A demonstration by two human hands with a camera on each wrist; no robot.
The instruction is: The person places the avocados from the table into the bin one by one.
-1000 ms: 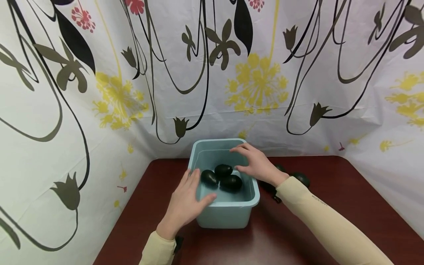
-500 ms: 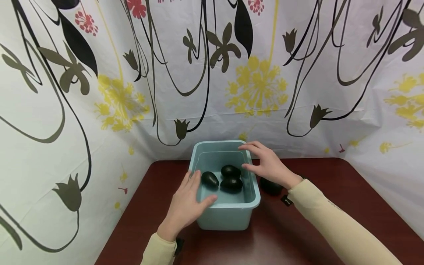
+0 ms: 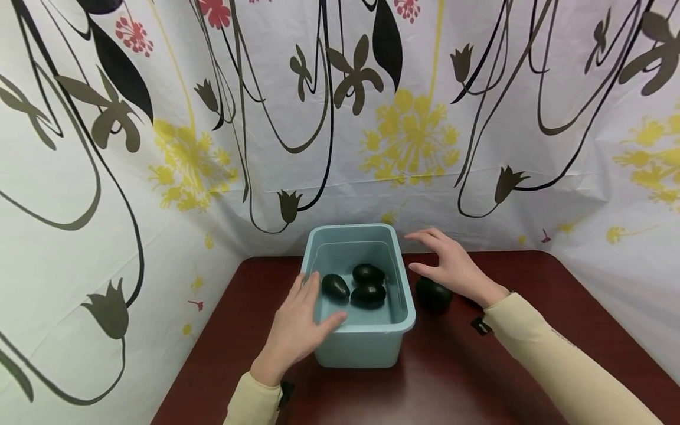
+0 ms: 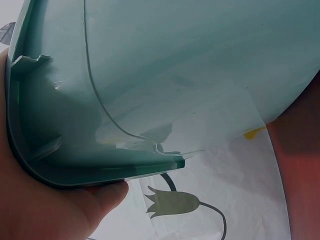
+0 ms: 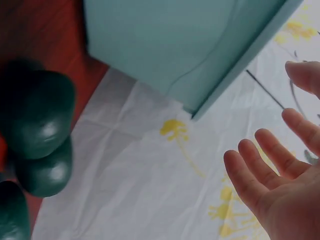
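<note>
A light blue plastic bin [image 3: 357,349] stands on the table with three dark green, glossy avocados in it: one at the left [image 3: 335,287], two close together at the right [image 3: 369,295]. My left hand [image 3: 294,330] rests on the bin's near left corner, fingers extended over the rim; the left wrist view has this hand [image 4: 55,212] against the rim from outside. Just right of the bin, my right hand [image 3: 454,268] hovers with spread fingers, holding nothing. Below it lies another avocado [image 3: 432,295]. In the right wrist view several avocados [image 5: 40,115] sit beside the bin.
The dark red table [image 3: 478,366] ends at the back against a white cloth [image 3: 340,153] printed with flowers and stems. The same cloth hangs along the left and right sides. The bin's right wall [image 3: 405,283] rises between its contents and the avocados outside.
My right hand has moved right, from over the bin's inside to beyond its right rim. The rear avocado in the bin shifted right, then settled. My left hand has stayed at the rim.
</note>
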